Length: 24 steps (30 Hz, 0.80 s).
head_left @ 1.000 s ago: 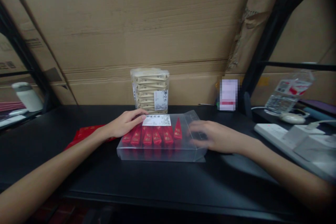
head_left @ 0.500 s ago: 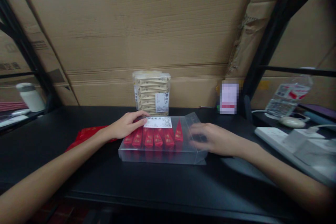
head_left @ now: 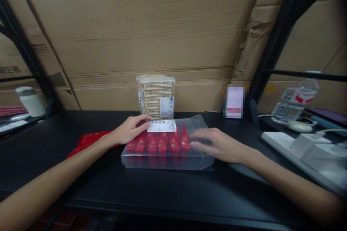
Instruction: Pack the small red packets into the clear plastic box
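Your left grip [head_left: 130, 130] is loose, not clenched: its fingers rest on the far left corner of the clear plastic box [head_left: 168, 162], with the tips just beside the white label [head_left: 162, 126] on the lid. Your right grip [head_left: 218, 146] is released too, its fingers spread and lightly curved over the box's right end, though you cannot tell whether they touch it.

Working across, a white bottle [head_left: 30, 101] stands at far left on a lower ledge. A flat red pouch [head_left: 92, 139] lies on the black surface [head_left: 173, 191], just left of your left wrist. The box sits flat on that surface between your hands, holding a row of red wedge-shaped packets [head_left: 162, 144]. Directly behind it stands a clear bag of cream sachets [head_left: 155, 95], stacked in layers. Further right are a pixelated card [head_left: 234, 103] propped upright, a plastic water bottle [head_left: 295, 101] lying tilted, a white computer mouse [head_left: 299, 127] and a white power strip [head_left: 279, 140]. Cardboard sheets [head_left: 135, 32] fill the wall behind.
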Available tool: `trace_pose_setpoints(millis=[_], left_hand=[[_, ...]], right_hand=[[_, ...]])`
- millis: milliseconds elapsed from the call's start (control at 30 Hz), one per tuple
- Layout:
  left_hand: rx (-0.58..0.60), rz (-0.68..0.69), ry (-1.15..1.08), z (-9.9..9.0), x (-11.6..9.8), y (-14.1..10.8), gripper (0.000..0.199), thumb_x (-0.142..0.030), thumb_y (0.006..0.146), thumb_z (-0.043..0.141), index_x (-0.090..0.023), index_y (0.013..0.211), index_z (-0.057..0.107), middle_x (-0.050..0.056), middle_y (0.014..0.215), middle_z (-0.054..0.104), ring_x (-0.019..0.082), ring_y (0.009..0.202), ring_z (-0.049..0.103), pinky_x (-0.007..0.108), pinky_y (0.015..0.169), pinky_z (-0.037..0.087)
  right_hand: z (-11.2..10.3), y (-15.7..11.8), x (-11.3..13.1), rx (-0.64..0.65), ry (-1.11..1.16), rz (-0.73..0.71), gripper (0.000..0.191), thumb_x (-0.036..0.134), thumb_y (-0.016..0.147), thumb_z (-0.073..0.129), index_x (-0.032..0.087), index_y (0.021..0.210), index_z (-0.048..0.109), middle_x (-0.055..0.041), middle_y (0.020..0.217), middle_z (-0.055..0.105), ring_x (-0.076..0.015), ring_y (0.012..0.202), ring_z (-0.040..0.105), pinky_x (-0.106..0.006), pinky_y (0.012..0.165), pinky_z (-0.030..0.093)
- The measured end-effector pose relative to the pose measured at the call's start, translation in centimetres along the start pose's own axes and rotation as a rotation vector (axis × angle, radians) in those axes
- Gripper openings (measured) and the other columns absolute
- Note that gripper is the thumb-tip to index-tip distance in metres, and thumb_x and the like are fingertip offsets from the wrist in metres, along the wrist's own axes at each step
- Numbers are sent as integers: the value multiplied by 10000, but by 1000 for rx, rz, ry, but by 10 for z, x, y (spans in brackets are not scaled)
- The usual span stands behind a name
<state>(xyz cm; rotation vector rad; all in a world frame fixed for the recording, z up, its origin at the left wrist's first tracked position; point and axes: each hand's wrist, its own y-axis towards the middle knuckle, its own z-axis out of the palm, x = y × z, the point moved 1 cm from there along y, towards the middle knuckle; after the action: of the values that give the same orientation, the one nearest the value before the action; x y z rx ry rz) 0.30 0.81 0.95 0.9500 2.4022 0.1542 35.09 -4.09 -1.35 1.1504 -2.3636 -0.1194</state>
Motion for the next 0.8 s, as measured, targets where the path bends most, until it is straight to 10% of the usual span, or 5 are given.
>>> trace_pose_setpoints(millis=[333, 533, 800], left_hand=[[24, 2, 3, -4, -1, 0, 408, -486, 1089, 407, -241, 1316, 641, 63, 1300, 703, 257, 1175, 654, 374, 1012, 475], [-37, -159, 103, -48, 24, -2, 520, -618, 1026, 442, -198, 1171, 713, 82, 1150, 749, 291, 1070, 669, 400, 967, 486], [519, -579, 151, -116, 70, -41, 757, -607, 572, 885, -227, 1202, 707, 81, 1146, 726, 299, 1075, 649, 326, 875, 517]], right_hand=[[1, 0, -1, -43, -54, -43, 383, 492, 1062, 487, 220, 1178, 730, -82, 1121, 698, -233, 1028, 649, -404, 937, 495], [3, 0, 0, -14, -47, -55, 370, 471, 1066, 493, 209, 1187, 724, -83, 1130, 715, -227, 1029, 661, -394, 927, 495], [4, 1, 0, -13, -23, -47, 387, 480, 1068, 483, 201, 1191, 722, -84, 1121, 732, -233, 1016, 672, -400, 908, 503]])
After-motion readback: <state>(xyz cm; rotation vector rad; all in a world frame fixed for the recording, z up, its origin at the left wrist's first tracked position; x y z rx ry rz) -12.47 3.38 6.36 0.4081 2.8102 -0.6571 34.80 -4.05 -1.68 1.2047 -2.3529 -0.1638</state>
